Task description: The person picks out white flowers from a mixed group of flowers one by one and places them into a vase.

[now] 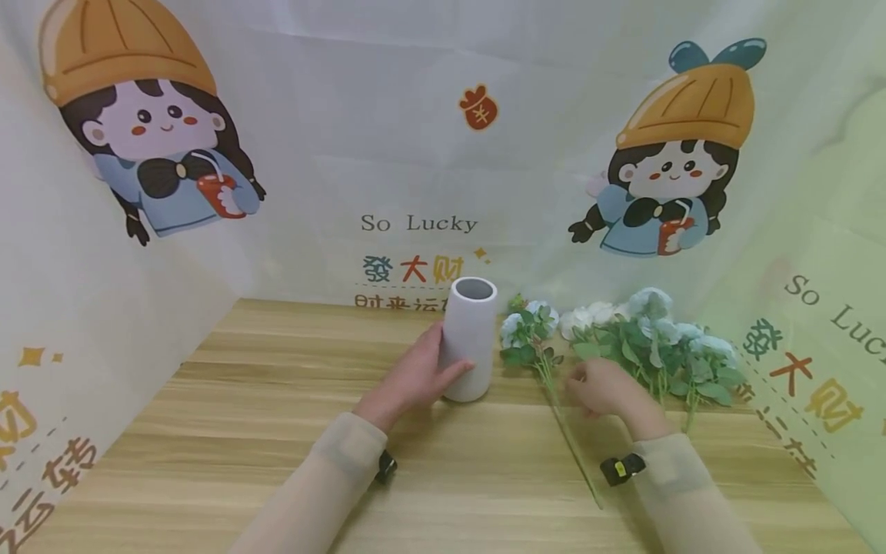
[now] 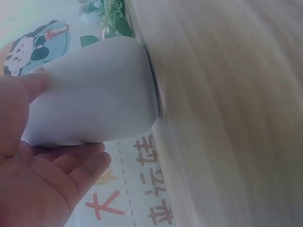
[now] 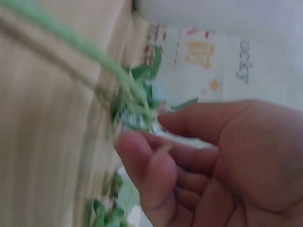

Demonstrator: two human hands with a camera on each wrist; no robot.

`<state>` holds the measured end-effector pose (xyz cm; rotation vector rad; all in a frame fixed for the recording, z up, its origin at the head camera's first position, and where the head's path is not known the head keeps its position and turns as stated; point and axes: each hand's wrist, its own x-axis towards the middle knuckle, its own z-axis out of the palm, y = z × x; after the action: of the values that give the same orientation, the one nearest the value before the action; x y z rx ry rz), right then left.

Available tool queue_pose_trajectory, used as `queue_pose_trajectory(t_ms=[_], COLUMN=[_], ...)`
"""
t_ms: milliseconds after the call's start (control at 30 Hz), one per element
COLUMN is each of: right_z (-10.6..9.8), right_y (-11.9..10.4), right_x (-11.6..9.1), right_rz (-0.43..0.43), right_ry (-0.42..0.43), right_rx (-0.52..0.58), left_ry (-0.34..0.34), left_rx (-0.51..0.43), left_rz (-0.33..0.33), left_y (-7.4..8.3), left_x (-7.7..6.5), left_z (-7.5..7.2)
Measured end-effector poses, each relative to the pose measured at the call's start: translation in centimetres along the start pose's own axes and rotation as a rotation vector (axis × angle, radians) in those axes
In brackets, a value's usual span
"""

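Observation:
My left hand (image 1: 411, 377) grips a white vase (image 1: 472, 338) standing upright on the wooden table, with the thumb across its front and the fingers around its far left side. The left wrist view shows the vase (image 2: 94, 94) between thumb and fingers, its base against the tabletop. To the right of the vase lies a pale blue flower stem (image 1: 564, 412), blooms toward the wall. Just right of that stem is my right hand (image 1: 605, 388), fingers loosely bent. In the right wrist view, a gap shows between thumb and forefinger beside the green stem (image 3: 85, 49).
More artificial flowers (image 1: 651, 331), pale blue and white with green leaves, lie in a bunch at the back right of the wooden table (image 1: 277, 438). A printed cloth backdrop (image 1: 311, 115) rises behind and at both sides.

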<state>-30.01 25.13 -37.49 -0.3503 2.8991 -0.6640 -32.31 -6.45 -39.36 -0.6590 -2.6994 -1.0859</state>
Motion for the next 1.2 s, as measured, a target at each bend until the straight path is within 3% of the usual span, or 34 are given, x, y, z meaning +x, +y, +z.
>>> queue_pose_trajectory(t_ms=[233, 433, 767, 1200], right_z=[-2.2, -2.5, -1.9, -1.7], right_y=[2.7, 3.6, 3.9, 4.4], right_x=[-0.8, -1.2, -1.1, -0.9], right_rz=[0.107, 0.205, 0.204, 0.223], right_ry=[0.147, 0.131, 0.110, 0.166], right_rx=[-0.144, -0.181, -0.259, -0.180], left_ry=[-0.010, 0.002, 0.002, 0.010], left_rx=[-0.001, 0.004, 0.021, 0.021], left_rz=[-0.007, -0.004, 0.002, -0.002], left_y=[0.1, 0.1, 0.2, 0.1], left_x=[0.0, 0.1, -0.1, 0.0], left_z=[-0.2, -0.2, -0.2, -0.1])
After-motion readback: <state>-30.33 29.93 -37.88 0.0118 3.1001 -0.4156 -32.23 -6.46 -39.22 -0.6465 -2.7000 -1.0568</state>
